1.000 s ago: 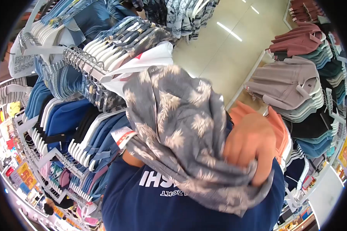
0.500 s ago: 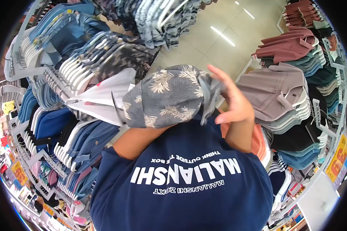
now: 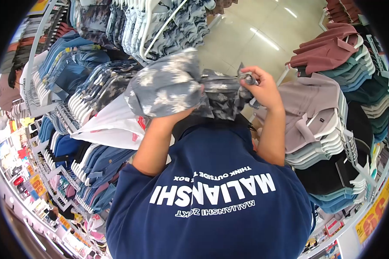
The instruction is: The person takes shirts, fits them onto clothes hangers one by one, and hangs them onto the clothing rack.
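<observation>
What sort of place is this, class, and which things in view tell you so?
Most likely a clothes shop: mauve shirts hang in a row at the right, white hangers line a rack at the left, and a yellow sign shows large reddish digits, probably a price.

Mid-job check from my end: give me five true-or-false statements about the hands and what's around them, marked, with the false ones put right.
1. The right hand holds a bunched end of the patterned garment. True.
2. The patterned garment is plain red. False: it is grey with pale leaf shapes.
3. The left hand shows in full. False: the patterned garment hides most of it.
4. A white bag with red marks is beside the left forearm. True.
5. The navy shirt bears white lettering. True.
</observation>
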Tool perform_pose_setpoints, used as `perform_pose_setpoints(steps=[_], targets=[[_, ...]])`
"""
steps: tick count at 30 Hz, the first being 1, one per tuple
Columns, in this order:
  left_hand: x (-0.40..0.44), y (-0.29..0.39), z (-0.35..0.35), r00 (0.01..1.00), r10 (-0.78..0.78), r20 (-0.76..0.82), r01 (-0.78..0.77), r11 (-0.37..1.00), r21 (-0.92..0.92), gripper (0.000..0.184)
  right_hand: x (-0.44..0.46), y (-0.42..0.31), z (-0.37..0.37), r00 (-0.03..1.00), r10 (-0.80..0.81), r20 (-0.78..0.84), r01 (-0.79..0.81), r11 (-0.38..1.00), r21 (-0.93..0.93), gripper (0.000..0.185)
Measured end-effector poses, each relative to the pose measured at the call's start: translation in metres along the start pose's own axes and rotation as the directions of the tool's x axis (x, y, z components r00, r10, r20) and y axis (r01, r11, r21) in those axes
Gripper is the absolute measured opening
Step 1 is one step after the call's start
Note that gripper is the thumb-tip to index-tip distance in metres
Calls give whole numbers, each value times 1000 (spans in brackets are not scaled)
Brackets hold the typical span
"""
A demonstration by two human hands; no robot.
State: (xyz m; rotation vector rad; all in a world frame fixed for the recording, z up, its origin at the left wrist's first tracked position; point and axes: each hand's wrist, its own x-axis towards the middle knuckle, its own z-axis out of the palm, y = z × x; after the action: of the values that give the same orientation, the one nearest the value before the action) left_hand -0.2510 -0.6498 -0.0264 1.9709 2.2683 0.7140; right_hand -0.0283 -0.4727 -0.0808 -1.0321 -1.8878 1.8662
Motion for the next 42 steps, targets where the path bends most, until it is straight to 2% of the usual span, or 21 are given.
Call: perform_pose_setpoints(steps=[2,3,9,10,11,15,18,19,20,21,22,25,26,27,30,31,35,37,38,40,42], targets=[[15,3,14,973,113,-199,-123,992,-35,25,3,-1,-7,1000,-17,5,17,1000,-11,41],[27,14,12,984,97,-148,-93,995,30,29,1,-7,-8,961,-265,-74,231,924,-305,50],[73,16,85,969,24,247,70,930,-362,36,-2,-83,22,835,-540,-110,515,835,-192,65],[84,28,83,895,-103,434,442,334,-833,35,3,-93,30,868,-489,-83,449,845,-289,67],[95,40,81,771,-225,596,430,-508,-747,35,13,-88,38,882,-426,-202,328,862,-386,69],[139,9,141,914,-68,400,375,-234,-897,35,56,-70,18,884,-321,-340,157,889,-429,80],[160,-15,174,811,143,567,453,-767,-454,39,82,-69,-8,878,-377,-294,154,806,-571,82],[159,-25,201,946,60,320,325,-155,-933,36,89,-84,-16,879,-390,-274,103,717,-690,60],[181,-23,175,915,233,331,84,690,-719,37,102,-88,-25,881,-399,-255,113,701,-704,60],[203,-21,147,855,399,332,-422,906,-1,38,115,-89,-34,852,-499,-158,244,646,-723,44],[201,-33,179,890,299,343,-137,896,-423,45,127,-88,-42,807,-588,-64,367,582,-726,30],[218,-61,223,934,119,338,349,-92,-933,56,149,-81,-56,903,-425,58,390,755,-528,19],[237,-67,195,907,271,323,121,568,-814,51,153,-83,-58,961,-265,78,272,854,-444,17],[253,-70,174,834,381,399,-261,910,-324,47,159,-88,-59,958,-284,37,276,883,-379,14],[280,-64,154,856,209,473,-106,966,-236,38,180,-94,-61,983,-110,-145,101,992,-72,13],[281,-84,179,813,461,357,-305,858,-413,42,190,-82,-62,961,-144,-236,145,989,-13,12],[308,-80,157,815,70,576,369,705,-606,42,223,-61,-83,939,4,-345,12,999,43,13],[335,-70,131,594,-47,803,804,59,-592,31,243,-74,-87,928,-65,-366,48,997,-57,13],[342,-69,133,585,-51,809,811,57,-583,31,253,-79,-89,916,-140,-376,83,983,-165,13],[357,-71,141,548,-15,836,715,-511,-478,31,271,-80,-99,925,-320,-205,244,913,-326,20],[380,-70,147,587,-111,802,655,-516,-551,26,285,-76,-114,897,-440,36,374,716,-589,30]])
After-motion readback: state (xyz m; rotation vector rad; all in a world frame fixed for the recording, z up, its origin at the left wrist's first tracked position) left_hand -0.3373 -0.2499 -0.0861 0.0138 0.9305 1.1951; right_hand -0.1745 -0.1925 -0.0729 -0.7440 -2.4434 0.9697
